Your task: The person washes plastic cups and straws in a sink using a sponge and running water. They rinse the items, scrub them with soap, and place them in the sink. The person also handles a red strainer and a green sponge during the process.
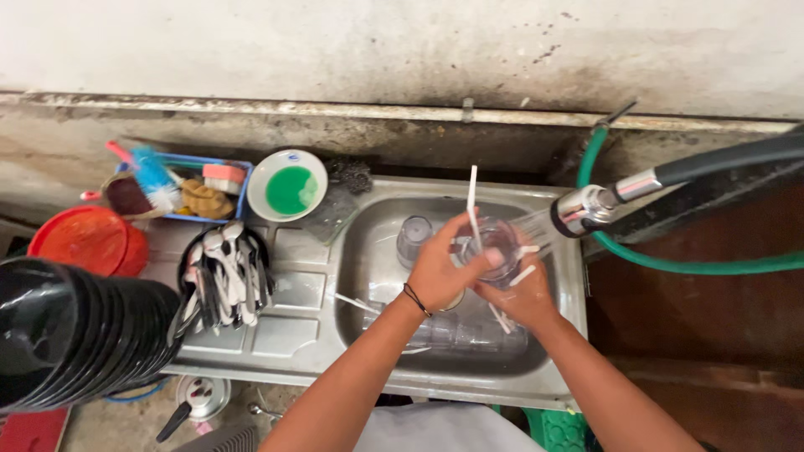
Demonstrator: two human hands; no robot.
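your left hand (440, 272) and right hand (523, 293) both wrap the clear plastic cup (494, 251), held over the steel sink basin (368, 251) so the chrome spray nozzle (582, 209) rinses it. white plastic straws (473, 201) stick out.

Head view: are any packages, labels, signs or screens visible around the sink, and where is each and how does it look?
Label: a small oval blue mark on the far rim of the white bowl of green liquid, left of the sink; too small to make out.
No packages, signs or screens show.
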